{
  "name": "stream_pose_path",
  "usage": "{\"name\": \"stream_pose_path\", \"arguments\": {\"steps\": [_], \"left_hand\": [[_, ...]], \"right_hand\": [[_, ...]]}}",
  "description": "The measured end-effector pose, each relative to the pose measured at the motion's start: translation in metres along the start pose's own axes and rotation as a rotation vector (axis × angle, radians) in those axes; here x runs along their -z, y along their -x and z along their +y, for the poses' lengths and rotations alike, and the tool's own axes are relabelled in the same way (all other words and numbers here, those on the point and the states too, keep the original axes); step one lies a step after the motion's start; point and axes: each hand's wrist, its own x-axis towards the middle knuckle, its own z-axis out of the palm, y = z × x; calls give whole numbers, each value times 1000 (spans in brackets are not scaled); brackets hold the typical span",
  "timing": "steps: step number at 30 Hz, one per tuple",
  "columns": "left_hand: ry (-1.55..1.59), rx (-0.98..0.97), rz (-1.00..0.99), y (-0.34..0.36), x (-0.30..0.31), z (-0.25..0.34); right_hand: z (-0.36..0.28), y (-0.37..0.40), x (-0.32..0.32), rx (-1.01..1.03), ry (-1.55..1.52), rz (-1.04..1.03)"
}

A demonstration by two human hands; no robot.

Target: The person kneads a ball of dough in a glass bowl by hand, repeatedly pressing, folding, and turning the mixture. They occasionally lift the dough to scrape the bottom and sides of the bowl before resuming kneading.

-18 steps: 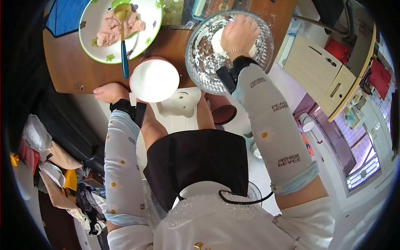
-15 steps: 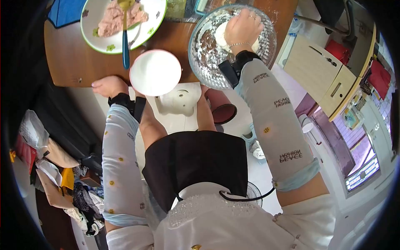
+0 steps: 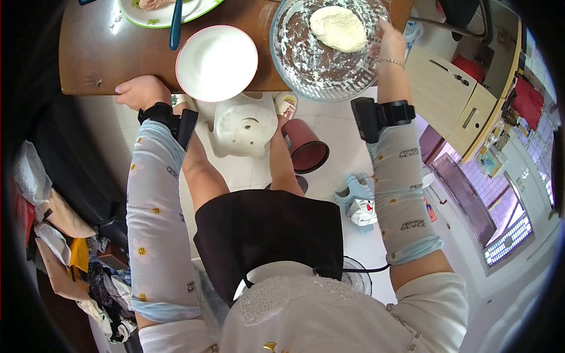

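Dough [image 3: 338, 28] sits untouched in the glass bowl [image 3: 321, 89], an inward reach from the right hand [image 3: 392, 46] at its rim, while the left hand [image 3: 145, 93] curls by the table [image 3: 112, 59], either hand's grip unclear.

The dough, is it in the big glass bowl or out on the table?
In: the dough lies inside the glass bowl, with white smears around it, and the right hand is by the bowl's rim.

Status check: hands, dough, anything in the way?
Left hand curled at edge of table. Right hand at rim of glass bowl, grip unclear. Dough inside, untouched. White bowl between hands.
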Motion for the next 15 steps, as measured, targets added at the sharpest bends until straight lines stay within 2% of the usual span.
{"name": "stream_pose_path", "arguments": {"steps": [1, 3, 4, 8, 10, 11, 13, 15], "left_hand": [[-4, 11, -9, -1, 0, 0], [-6, 22, -18, -2, -1, -1], [-24, 17, -8, -3, -2, -1], [-7, -1, -4, -4, -3, -3], [9, -3, 0, -4, -2, -3], [26, -7, -3, -3, -3, -3], [0, -17, 11, -5, -3, -6], [-18, -27, 24, -3, -3, -4]], "right_hand": [[5, 3, -8, 3, 2, -2], [18, 6, -25, -221, -228, -31], [20, 6, -31, -148, -267, -25], [14, 10, -31, -178, -211, -4], [11, 14, -22, -92, 58, -260], [19, 14, -25, -97, 57, -261], [37, 17, -32, 246, 68, 19], [42, 13, -27, 264, 86, 51]]}}
